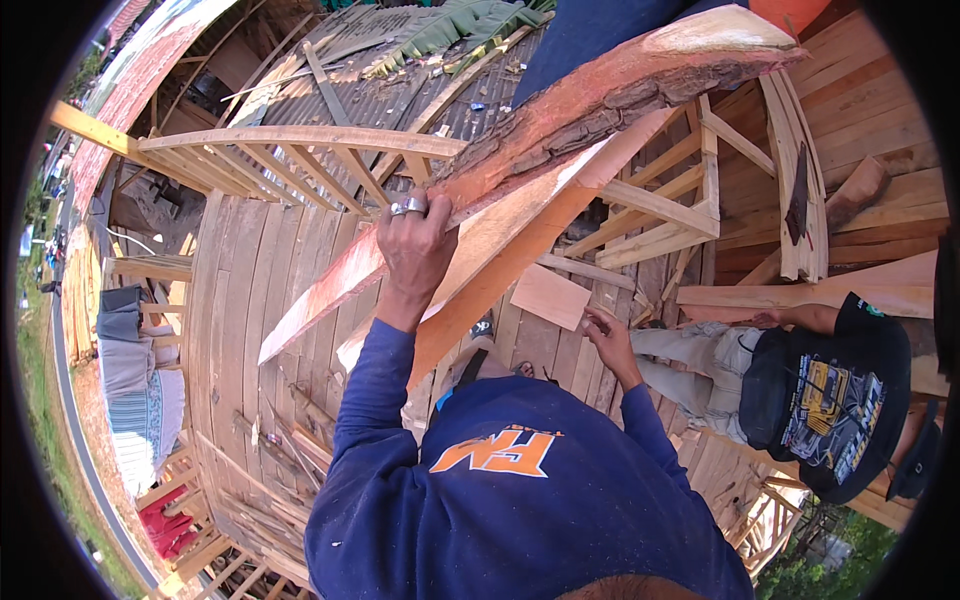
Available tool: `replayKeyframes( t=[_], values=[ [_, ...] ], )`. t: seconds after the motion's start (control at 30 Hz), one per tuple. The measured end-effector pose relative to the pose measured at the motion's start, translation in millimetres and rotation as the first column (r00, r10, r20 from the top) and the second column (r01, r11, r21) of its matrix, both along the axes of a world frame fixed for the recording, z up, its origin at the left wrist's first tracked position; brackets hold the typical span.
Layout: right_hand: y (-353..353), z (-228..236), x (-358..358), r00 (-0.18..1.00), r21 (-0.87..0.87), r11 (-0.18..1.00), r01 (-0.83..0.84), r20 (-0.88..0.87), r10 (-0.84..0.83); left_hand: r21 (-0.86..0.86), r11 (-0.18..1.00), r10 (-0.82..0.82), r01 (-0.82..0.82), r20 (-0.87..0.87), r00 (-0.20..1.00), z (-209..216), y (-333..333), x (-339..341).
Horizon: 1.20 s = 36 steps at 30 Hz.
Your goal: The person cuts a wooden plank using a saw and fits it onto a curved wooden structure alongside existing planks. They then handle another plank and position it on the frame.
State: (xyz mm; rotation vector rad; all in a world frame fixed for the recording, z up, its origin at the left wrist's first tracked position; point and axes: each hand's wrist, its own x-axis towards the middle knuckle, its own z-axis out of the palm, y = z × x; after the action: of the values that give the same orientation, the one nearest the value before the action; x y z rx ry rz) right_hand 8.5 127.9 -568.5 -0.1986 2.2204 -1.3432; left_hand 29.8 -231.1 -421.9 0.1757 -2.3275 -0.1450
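Observation:
My left hand (415, 245), with silver rings on a finger, is closed on the edge of a long bark-edged slab (570, 120). The slab slants from the lower left to the upper right, rough bark along its side and pale raw wood at both ends. Just beneath it a thick sawn plank (500, 265) lies at nearly the same slant. Lower and to the right, my right hand (612, 345) has its bent fingers at the edge of a short flat board (550, 297), seemingly pinching it. The fingertips' contact is small and hard to see.
Plank decking (270, 280) lies below, with loose wood strips (285, 450) at lower left. A railing (300, 140) borders a corrugated roof (380, 100). A co-worker in a black shirt (830, 400) is at right; another person's dark blue clothing (590, 45) shows behind the slab.

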Motion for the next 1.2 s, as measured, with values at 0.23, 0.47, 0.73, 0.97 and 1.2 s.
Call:
replayKeyframes(
  t=[0.23,0.47,0.73,0.97,1.2],
  values=[
    [-46,75,13,0.992,-0.262,0.957,-0.124,-0.062,0.111,0.011,0.997,0.079,-0.078,-0.074,0.994,36,47,130],
    [-89,63,37,0.13,0.38,0.779,-0.5,-0.855,0.501,-0.01,0.989,0.142,-0.145,-0.144,0.979,78,71,239],
    [-236,208,179,0.824,-0.919,0.31,-0.242,-0.027,0.565,-0.025,1.0,-0.014,0.008,-0.27,0.963,110,53,336],
    [-279,202,271,0.864,-0.981,0.01,-0.195,-0.167,0.474,0.197,0.946,-0.219,0.258,-0.199,0.955,115,26,404],
    [-272,207,273,0.878,-0.925,0.093,-0.368,-0.313,0.361,0.358,0.932,0.0,-0.057,0.158,0.987,-38,-83,530]
  ],
)
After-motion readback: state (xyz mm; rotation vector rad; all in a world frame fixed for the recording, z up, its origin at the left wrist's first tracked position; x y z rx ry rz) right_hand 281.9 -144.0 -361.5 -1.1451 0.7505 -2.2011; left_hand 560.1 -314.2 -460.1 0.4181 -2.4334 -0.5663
